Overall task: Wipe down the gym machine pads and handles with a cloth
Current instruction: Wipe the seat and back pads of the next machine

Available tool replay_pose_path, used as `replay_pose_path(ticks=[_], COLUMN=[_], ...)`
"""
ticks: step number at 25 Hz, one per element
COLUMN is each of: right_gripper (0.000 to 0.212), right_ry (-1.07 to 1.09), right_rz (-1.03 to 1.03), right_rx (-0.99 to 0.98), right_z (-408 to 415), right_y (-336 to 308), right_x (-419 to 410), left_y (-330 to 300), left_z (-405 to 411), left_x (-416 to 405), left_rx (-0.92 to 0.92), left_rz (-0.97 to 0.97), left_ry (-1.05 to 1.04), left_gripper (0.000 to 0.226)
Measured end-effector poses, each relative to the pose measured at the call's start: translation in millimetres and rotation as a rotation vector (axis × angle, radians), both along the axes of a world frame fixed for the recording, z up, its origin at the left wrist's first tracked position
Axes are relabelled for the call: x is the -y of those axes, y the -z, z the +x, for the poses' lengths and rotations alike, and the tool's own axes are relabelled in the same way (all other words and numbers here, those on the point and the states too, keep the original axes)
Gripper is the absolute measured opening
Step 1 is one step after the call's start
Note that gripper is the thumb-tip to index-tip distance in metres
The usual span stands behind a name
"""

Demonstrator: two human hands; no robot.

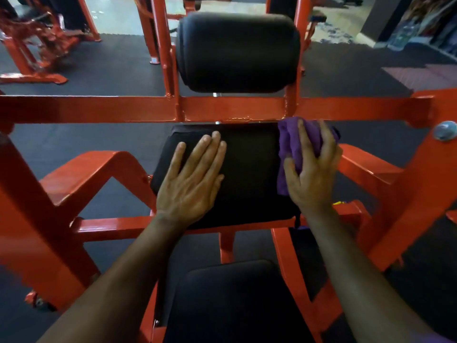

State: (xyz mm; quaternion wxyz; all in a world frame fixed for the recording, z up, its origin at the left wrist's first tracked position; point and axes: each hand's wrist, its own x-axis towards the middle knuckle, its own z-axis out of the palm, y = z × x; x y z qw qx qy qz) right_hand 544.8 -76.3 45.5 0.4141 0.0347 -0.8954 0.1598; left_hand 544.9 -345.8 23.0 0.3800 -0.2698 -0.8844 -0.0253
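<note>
Far left: another orange machine [32,49] stands on the dark rubber floor [111,68], well apart from the one being cleaned.
Frame: an orange steel frame [99,108] runs as a crossbar across the whole view, with angled arms dropping away on both sides.
Left hand: the left hand [191,180] lies flat, palm down, on the left part of the middle pad, fingers straight and close together, thumb tucked along the side; it holds nothing.
Middle pad: a black padded cushion [249,169] sits just below the crossbar, between the two hands, its surface dark and smooth.
Upper pad: a thick black roll pad [238,52] is mounted above the crossbar between two orange uprights.
Lower pad: a black seat cushion [230,303] lies nearest the camera, between the forearms.
Cloth: a purple cloth [290,144] is bunched on the right edge of the middle pad, its top touching the crossbar.
Right hand: the right hand [312,169] presses on the cloth, fingers spread and curled over it, thumb hooked into its left side.
Far right: a round silver bolt head [445,131] sits on the frame.
</note>
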Motion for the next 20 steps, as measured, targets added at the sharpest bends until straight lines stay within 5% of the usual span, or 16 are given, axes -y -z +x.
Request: replay_pose_path(ticks=[4, 8, 12, 15, 20], right_gripper=[0.060, 0.110, 0.058, 0.050, 0.062], right_ry=[-0.038, -0.160, -0.095, -0.064, -0.111], right_rz=[0.120, 0.282, 0.078, -0.025, 0.084], right_rx=[-0.004, 0.235, -0.037, -0.091, 0.088], right_z=[29.3, 77.8, 9.6, -33.9, 50.0], right_y=[48.2, 123.2, 22.9, -41.2, 69.4], right_x=[12.9, 3.1, 16.9, 23.4, 9.0], left_y=[0.6, 7.6, 10.7, 10.3, 16.3], left_z=[0.3, 2.9, 3.1, 2.1, 6.8], left_x=[2.0, 1.3, 1.8, 2.7, 6.0], left_rx=[-0.043, -0.051, -0.047, -0.057, -0.064], left_rz=[-0.012, -0.001, 0.033, 0.046, 0.052], left_ry=[-0.028, -0.068, -0.060, -0.075, -0.088], left_gripper=[0.059, 0.058, 0.058, 0.058, 0.058])
